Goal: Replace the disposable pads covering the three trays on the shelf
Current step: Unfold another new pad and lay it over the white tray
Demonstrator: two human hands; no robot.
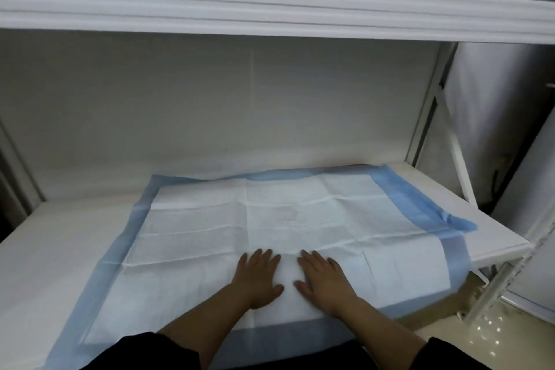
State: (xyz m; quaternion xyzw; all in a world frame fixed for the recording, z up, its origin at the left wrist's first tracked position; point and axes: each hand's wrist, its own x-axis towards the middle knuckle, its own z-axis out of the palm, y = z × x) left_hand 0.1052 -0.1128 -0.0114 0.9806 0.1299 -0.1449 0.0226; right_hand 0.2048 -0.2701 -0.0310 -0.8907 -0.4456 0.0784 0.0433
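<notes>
Lay flat with both hands, left hand [258,275] and right hand [322,279], fingers straight, pressing the pad [210,237] spread on the lower tray [45,237]; risked dragging its overhanging right corner skew if smoothed unevenly.

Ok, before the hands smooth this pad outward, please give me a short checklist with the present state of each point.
1. Both hands flat on the pad: left hand and right hand press near the front middle. Ok.
2. Pad lies flat: fold creases remain. Not ok.
3. Right blue border: curled up. Not ok.
4. Pad centred on the tray: bare white at left. Not ok.
5. Old pad removed: cannot tell.
</notes>
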